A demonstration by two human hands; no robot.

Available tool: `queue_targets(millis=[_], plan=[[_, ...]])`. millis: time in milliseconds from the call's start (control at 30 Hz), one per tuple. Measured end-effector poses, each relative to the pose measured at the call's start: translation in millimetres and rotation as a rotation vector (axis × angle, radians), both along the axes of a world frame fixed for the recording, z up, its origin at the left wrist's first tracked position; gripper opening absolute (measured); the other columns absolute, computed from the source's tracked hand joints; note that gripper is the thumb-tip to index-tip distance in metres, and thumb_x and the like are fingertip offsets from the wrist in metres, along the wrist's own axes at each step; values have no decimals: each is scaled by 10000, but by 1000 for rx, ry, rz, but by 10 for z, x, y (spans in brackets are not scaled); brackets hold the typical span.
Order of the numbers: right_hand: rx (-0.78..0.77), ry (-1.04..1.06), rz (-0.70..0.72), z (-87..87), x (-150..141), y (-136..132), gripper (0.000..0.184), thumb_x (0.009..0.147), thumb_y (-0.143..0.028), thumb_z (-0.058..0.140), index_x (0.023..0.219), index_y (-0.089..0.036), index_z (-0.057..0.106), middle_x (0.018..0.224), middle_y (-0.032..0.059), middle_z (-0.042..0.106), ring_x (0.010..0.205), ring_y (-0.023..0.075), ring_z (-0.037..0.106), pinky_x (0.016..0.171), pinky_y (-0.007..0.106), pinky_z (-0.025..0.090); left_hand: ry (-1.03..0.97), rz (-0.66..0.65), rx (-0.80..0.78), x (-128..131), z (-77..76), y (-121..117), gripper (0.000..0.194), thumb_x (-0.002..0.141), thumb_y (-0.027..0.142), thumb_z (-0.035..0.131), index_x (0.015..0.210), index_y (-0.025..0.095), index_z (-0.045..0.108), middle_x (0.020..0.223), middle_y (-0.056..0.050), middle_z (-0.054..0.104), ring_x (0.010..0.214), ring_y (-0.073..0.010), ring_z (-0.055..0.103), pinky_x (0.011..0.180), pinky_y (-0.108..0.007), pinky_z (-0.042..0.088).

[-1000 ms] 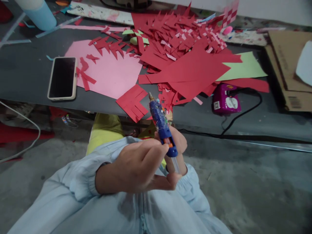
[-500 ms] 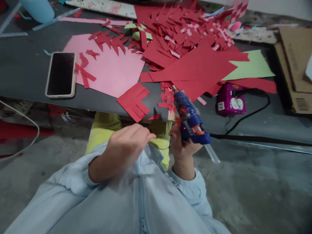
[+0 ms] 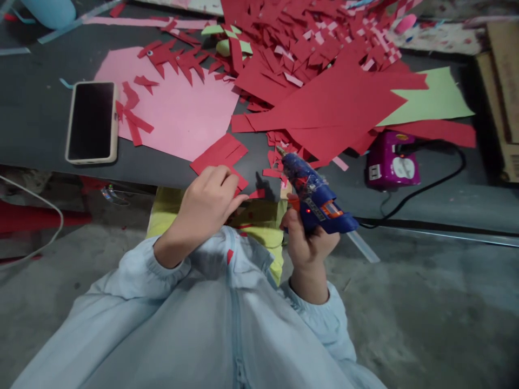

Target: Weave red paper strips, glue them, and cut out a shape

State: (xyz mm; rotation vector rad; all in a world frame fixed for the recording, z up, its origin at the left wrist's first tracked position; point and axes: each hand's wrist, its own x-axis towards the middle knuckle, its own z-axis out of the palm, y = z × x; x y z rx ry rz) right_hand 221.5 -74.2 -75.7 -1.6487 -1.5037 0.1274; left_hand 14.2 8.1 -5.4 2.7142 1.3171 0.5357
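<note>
A blue hot glue gun (image 3: 312, 189) with a clear glue stick out of its back is gripped in my right hand (image 3: 308, 237). Its nozzle points up and left over small red paper scraps (image 3: 275, 173) by the table edge. My left hand (image 3: 211, 200) is at that same edge, fingers curled downward and thumb pointing right; whatever lies under the fingers is hidden. It partly covers a notched red paper piece (image 3: 221, 151). On pink paper (image 3: 186, 119) lies a spiky red paper creature (image 3: 162, 54) with a googly eye.
A phone (image 3: 92, 121) lies at left, a blue cup (image 3: 52, 11) behind it. Large red paper (image 3: 336, 102), green paper (image 3: 436, 97) and a heap of red strips (image 3: 279, 32) spread across the table. A purple power box (image 3: 393, 162) with a black cord and cardboard (image 3: 503, 81) are at right.
My left hand has moved up and forward onto the near part of the notched red paper. The glue gun stays in my right hand, nearly still. A small red scrap now shows on the jacket.
</note>
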Motion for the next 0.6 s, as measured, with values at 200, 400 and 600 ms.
queue_targets(millis=[200, 400, 600], plan=[[57, 114, -65, 74, -65, 35, 289, 870, -420, 647, 958, -159, 736, 664, 54, 696, 421, 168, 591, 443, 301, 495, 74, 37, -10, 86, 1, 26, 178, 953, 304, 575, 935, 136, 632, 966, -96, 670, 882, -239, 609, 749, -337, 452], [32, 8, -62, 113, -57, 35, 331, 903, -475, 580, 975, -187, 727, 690, 52, 705, 464, 178, 605, 474, 314, 512, 90, 58, 56, 113, 9, 11, 235, 996, 244, 459, 890, 146, 645, 868, -72, 684, 800, -212, 612, 693, -332, 431], [44, -10, -5, 125, -49, 32, 301, 915, -443, 572, 945, -185, 724, 519, -2, 595, 386, 157, 548, 415, 291, 472, 59, 90, 46, 101, 14, 45, 255, 998, 249, 456, 874, 148, 655, 857, -64, 704, 810, -207, 639, 689, -322, 436]])
